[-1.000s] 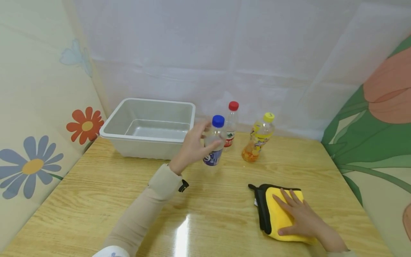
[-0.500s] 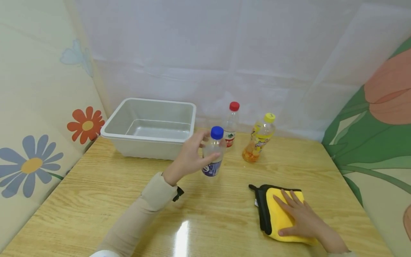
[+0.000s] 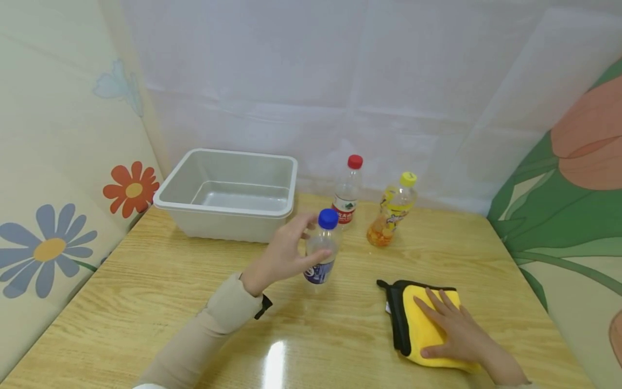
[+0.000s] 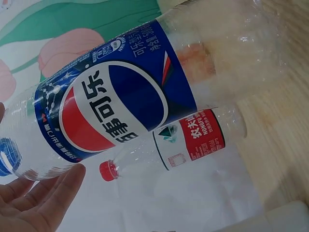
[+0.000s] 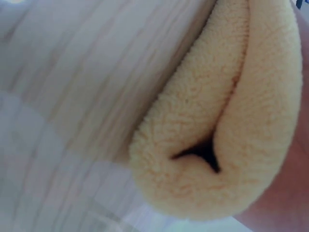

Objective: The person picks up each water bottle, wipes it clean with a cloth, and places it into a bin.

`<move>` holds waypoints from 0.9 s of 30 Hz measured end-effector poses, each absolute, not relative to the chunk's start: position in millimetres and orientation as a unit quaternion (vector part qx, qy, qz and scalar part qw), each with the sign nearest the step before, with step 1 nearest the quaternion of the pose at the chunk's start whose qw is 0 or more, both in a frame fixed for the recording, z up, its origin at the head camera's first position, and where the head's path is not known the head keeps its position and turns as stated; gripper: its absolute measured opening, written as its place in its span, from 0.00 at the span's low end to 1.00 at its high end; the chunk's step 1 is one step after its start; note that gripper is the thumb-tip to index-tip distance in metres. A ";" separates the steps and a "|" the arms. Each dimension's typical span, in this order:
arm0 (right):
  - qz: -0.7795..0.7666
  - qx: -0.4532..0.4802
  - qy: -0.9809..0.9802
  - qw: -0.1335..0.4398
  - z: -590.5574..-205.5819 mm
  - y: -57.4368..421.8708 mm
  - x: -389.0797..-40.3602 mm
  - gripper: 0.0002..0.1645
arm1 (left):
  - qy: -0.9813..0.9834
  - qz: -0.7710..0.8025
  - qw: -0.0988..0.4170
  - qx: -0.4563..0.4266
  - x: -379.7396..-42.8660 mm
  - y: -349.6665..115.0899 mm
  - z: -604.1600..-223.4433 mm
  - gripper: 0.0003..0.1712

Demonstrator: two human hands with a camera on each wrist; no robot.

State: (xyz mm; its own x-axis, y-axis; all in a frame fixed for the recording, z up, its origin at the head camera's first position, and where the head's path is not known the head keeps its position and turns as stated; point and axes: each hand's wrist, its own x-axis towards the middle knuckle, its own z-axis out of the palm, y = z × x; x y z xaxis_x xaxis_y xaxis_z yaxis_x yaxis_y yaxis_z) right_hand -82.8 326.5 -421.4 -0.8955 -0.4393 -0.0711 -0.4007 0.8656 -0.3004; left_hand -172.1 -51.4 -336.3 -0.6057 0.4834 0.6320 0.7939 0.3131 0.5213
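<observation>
My left hand (image 3: pixel 279 254) holds a clear plastic cola bottle (image 3: pixel 318 272) with a blue cap, thumb on the near side and fingers around the far side. In the left wrist view the bottle's (image 4: pixel 113 104) blue, white and red label fills much of the picture. Its bottom looks close to the table, but I cannot tell whether it touches. My right hand (image 3: pixel 452 329) rests with spread fingers on a folded yellow towel (image 3: pixel 421 319) edged in black. A thick rounded fold of the towel (image 5: pixel 193 116) shows in the right wrist view.
Left of the bottle stands a pale grey plastic tub (image 3: pixel 221 219). A red-capped water bottle (image 3: pixel 345 204) is upright behind the cola bottle, with a yellow-capped bottle (image 3: pixel 393 210) holding some orange drink to its right. A white sheet (image 3: pixel 389 81) hangs behind the wooden table (image 3: pixel 330 340).
My left hand has brought the cola bottle nearer to me, uncovering more of the red-capped bottle behind it. The right hand has stayed on the towel.
</observation>
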 end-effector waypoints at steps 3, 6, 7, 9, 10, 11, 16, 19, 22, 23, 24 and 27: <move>-0.140 -0.219 0.963 0.067 -421.9 326.6 -82.6 0.57 | -0.787 -0.428 0.179 -0.407 -170.3 -52.1 -340.0 0.33; -0.140 -0.218 0.963 0.067 -421.7 326.3 -82.5 0.57 | -0.788 -0.427 0.178 -0.406 -169.7 -52.4 -342.5 0.33; -0.140 -0.218 0.963 0.066 -421.6 326.2 -82.4 0.57 | -0.789 -0.426 0.179 -0.405 -169.5 -52.5 -343.1 0.33; -0.139 -0.219 0.964 0.065 -421.8 326.3 -82.5 0.57 | -0.790 -0.425 0.181 -0.403 -169.1 -52.7 -343.7 0.34; -0.140 -0.219 0.963 0.065 -421.9 326.3 -82.5 0.56 | -0.790 -0.424 0.182 -0.404 -168.8 -52.7 -343.9 0.34; -0.141 -0.216 0.964 0.066 -421.8 326.2 -82.4 0.56 | -0.790 -0.424 0.182 -0.404 -168.5 -52.7 -344.1 0.34; -0.131 -0.204 0.968 0.069 -419.7 323.6 -80.5 0.57 | -0.790 -0.423 0.185 -0.404 -166.2 -51.6 -346.0 0.35; -0.117 -0.195 0.972 0.063 -415.6 319.6 -77.9 0.56 | -0.790 -0.424 0.189 -0.400 -165.0 -50.9 -347.8 0.35; -0.098 -0.195 0.975 0.040 -410.8 314.6 -74.5 0.53 | -0.790 -0.426 0.193 -0.397 -164.9 -50.3 -350.2 0.35; -0.095 -0.192 0.976 0.039 -409.1 312.7 -73.5 0.51 | -0.790 -0.425 0.195 -0.396 -165.0 -50.3 -351.0 0.35; -0.087 -0.194 0.977 0.038 -407.7 311.0 -72.8 0.49 | -0.790 -0.425 0.197 -0.396 -165.2 -50.3 -351.7 0.35; -0.072 -0.191 0.978 0.051 -404.6 307.0 -71.3 0.41 | -0.789 -0.426 0.197 -0.396 -165.8 -50.7 -353.3 0.35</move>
State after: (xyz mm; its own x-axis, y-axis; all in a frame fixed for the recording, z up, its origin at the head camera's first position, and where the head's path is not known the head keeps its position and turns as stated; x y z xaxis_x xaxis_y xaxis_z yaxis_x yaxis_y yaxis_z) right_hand -71.3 307.0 -404.6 -0.9215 -0.3814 -0.0730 -0.3667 0.9166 -0.1596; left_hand -165.8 -50.7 -353.3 -0.6089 0.4565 0.6487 0.7928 0.3235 0.5165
